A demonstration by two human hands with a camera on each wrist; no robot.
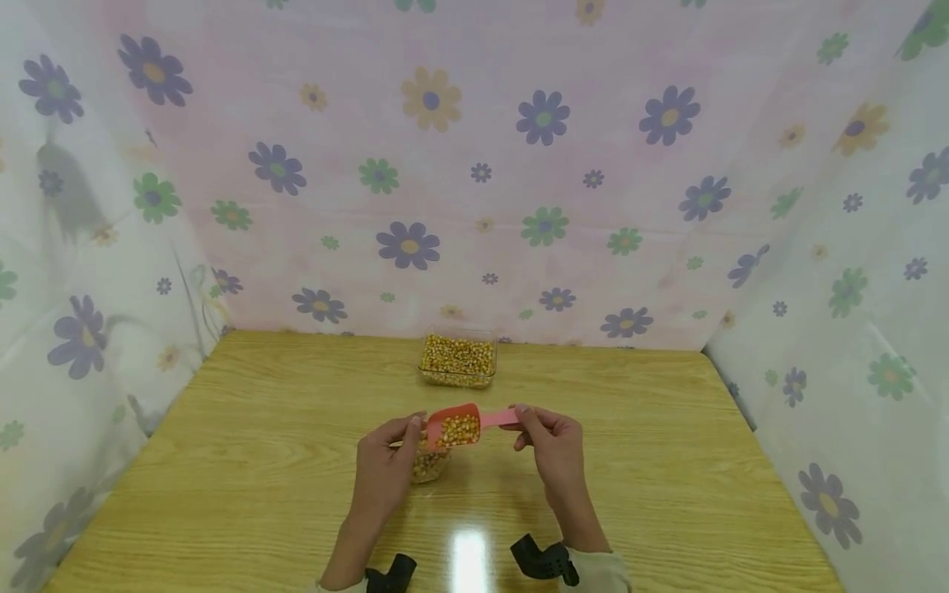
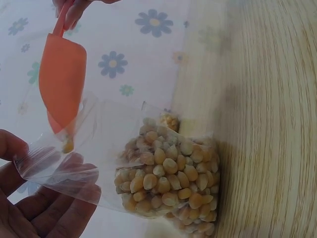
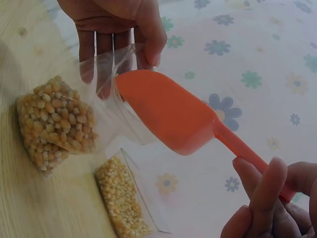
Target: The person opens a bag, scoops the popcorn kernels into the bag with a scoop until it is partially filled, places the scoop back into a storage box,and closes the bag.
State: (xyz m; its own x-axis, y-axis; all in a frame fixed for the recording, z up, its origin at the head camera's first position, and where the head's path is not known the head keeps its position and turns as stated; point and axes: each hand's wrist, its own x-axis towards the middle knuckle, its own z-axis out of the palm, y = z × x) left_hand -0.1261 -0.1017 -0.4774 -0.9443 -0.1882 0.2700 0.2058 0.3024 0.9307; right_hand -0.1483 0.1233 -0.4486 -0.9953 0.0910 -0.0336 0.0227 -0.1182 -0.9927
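My right hand (image 1: pixel 556 441) grips the handle of an orange-red scoop (image 3: pixel 168 111) loaded with corn kernels (image 1: pixel 460 429). The scoop's front lip reaches into the mouth of a clear plastic bag (image 2: pixel 106 134). With thumb and fingers, my left hand (image 1: pixel 385 461) pinches the bag's upper edge and holds the mouth apart. Corn kernels (image 2: pixel 168 173) fill the bag's lower part, which stands on the table. One kernel (image 2: pixel 68 145) shows just below the scoop's lip inside the bag.
Behind the hands, a clear rectangular container (image 1: pixel 458 379) of corn kernels stands near the back of the wooden table (image 1: pixel 296 412). Flower-patterned cloth (image 1: pixel 474 181) hangs behind the table and along both sides.
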